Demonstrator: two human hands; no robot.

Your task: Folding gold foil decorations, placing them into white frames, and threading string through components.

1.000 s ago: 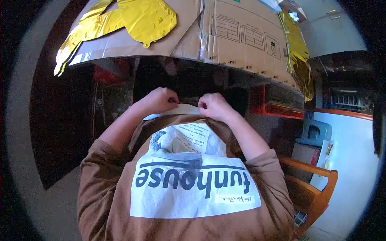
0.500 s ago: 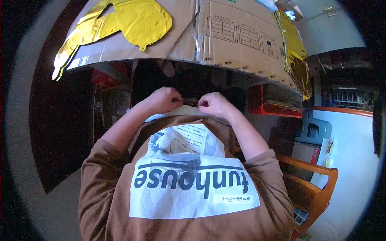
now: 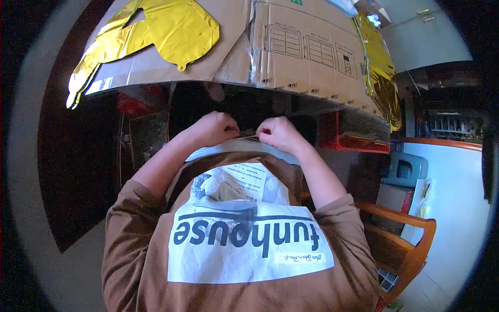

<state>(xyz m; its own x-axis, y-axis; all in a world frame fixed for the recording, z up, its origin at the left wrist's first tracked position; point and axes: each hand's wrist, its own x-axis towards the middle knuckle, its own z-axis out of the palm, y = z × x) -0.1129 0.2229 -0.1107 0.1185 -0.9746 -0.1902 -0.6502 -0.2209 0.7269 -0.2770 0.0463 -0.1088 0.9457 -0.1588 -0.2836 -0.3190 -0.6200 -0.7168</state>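
Observation:
Close to my body, in front of my waist, both hands work at the far edge of a pale band of thin material [image 3: 244, 147]; whether it is cloth or film I cannot tell. My left hand [image 3: 215, 130] is closed, fingers curled inward at the band's edge. A short gap to its right, my right hand [image 3: 280, 133] pinches the same edge between thumb and fingers. Below the band spreads the brown T-shirt [image 3: 140, 249] I wear, with a large white print. The fingertips are partly in shadow.
Ahead lies a cardboard-covered tabletop [image 3: 228, 65]. Gold foil balloons rest on it, one at the left [image 3: 182, 36] and another foil piece [image 3: 378, 67] at the right edge. Beneath stands a red box [image 3: 356, 140]. A wooden chair [image 3: 410, 249] and a grey-blue plastic stool [image 3: 408, 166] are at right.
My hands have drawn slightly closer together, and more of the pale band shows below them. The tabletop sits slightly lower and further left in view.

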